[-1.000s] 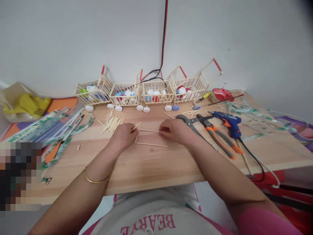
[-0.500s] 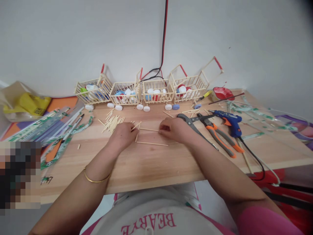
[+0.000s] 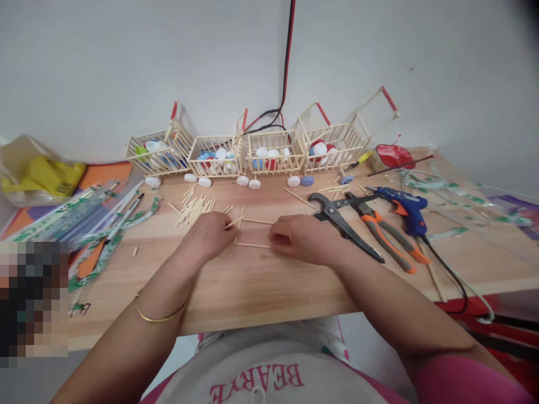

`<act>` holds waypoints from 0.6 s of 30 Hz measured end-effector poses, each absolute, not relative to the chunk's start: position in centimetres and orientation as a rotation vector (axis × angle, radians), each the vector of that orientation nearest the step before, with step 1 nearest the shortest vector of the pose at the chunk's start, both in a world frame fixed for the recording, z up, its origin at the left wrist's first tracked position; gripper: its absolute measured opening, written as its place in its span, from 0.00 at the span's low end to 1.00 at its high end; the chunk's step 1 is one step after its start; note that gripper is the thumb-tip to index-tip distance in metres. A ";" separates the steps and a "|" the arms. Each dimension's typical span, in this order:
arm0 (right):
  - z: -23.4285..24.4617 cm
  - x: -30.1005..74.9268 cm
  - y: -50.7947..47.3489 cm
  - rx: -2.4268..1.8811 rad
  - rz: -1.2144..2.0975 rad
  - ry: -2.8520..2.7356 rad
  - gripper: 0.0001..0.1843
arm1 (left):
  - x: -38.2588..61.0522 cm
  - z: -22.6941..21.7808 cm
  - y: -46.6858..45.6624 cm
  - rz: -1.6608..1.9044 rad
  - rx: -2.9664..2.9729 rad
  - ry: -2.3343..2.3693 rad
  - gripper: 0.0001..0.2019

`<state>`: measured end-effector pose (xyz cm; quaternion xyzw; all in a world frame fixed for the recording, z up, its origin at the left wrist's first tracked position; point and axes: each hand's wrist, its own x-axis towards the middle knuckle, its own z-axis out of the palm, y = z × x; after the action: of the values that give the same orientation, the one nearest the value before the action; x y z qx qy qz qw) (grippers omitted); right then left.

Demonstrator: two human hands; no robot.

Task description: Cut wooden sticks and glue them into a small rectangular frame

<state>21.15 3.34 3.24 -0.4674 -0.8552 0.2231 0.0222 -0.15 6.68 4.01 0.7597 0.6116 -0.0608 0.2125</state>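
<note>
My left hand (image 3: 213,235) pinches a short wooden stick (image 3: 234,221), tilted across the top of a short upright stick (image 3: 240,223) lying on the table. Two longer sticks run rightward from there, an upper stick (image 3: 257,221) and a lower stick (image 3: 254,245), roughly parallel. My right hand (image 3: 297,238) curls over their right ends, its fingers closed at the lower stick; the fingertips are partly hidden. Beside my left hand lies a pile of short sticks (image 3: 197,209).
Several model carts (image 3: 275,151) of sticks with bottle-cap wheels line the wall. Right of my hand lie dark pliers (image 3: 343,221), orange-grey pliers (image 3: 385,238) and a blue glue gun (image 3: 415,216) with its cord. Packaged sticks (image 3: 90,216) lie left on the wooden table (image 3: 252,297).
My right hand has moved down from the upper stick's right end to the lower stick. My left hand stays near the left corner with its short stick. The view has shifted slightly.
</note>
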 end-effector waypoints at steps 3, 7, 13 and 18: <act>3.0 21.0 3.4 -1.446 0.680 -2.664 0.07 | -0.1 4.0 6.7 -0.180 2.098 1.705 0.14; 2.5 20.7 3.4 -1.454 0.637 -2.666 0.07 | 0.0 3.8 6.8 -0.199 2.086 1.711 0.15; 2.4 20.5 3.4 -1.438 0.621 -2.688 0.07 | 0.0 3.6 6.9 -0.205 2.113 1.700 0.15; 2.5 20.5 3.4 -1.439 0.628 -2.693 0.07 | -0.1 3.5 6.8 -0.221 2.122 1.700 0.15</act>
<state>20.47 3.38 2.47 -0.4616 -0.8638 0.2015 0.0119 -0.08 6.84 3.51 0.7613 0.6099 -0.0792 0.2051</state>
